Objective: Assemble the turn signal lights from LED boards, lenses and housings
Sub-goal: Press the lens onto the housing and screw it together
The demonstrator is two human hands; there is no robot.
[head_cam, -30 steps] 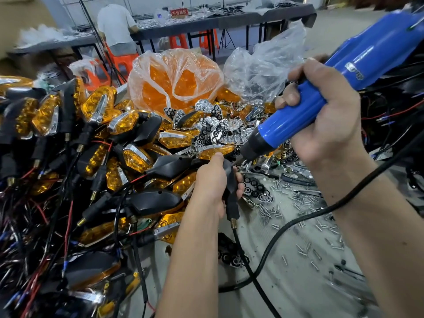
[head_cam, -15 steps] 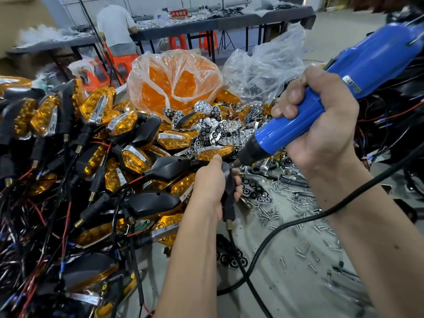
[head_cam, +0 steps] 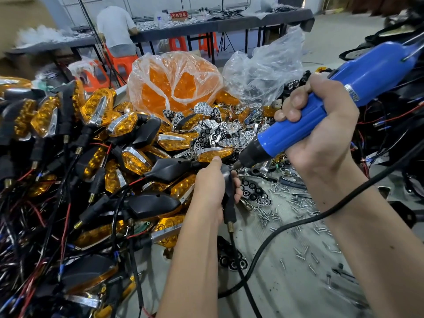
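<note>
the left hand (head_cam: pixel 212 187) grips a black turn signal housing (head_cam: pixel 228 191), its fingers curled tight round the body with the thumb up along the top; the housing's stalk and brass thread hang just below the fingers, trailing a thin black wire toward the near edge of the table (head_cam: pixel 286 283). the right hand (head_cam: pixel 321 134) wraps its fingers snugly round a blue electric screwdriver (head_cam: pixel 321 104), which slants down to the left so that its dark nose and bit meet the housing right at the left fingertips. the screwdriver's black cable (head_cam: pixel 298 226) loops under the right forearm and across the table.

just beyond the left thumb lies an amber lens (head_cam: pixel 214 153) among a scatter of chrome reflector pieces (head_cam: pixel 220 131). to the left of the left fingers spreads a heap of finished amber-and-black lights (head_cam: pixel 96 143) with red and black wires tangled through it. loose screws (head_cam: pixel 296 207) are strewn on the table below the right fingers. behind the heap stand a clear bag of orange lenses (head_cam: pixel 174 86) and a second, crumpled clear bag (head_cam: pixel 263 70). far back, a person in a white shirt (head_cam: pixel 115 28) sits at another table
</note>
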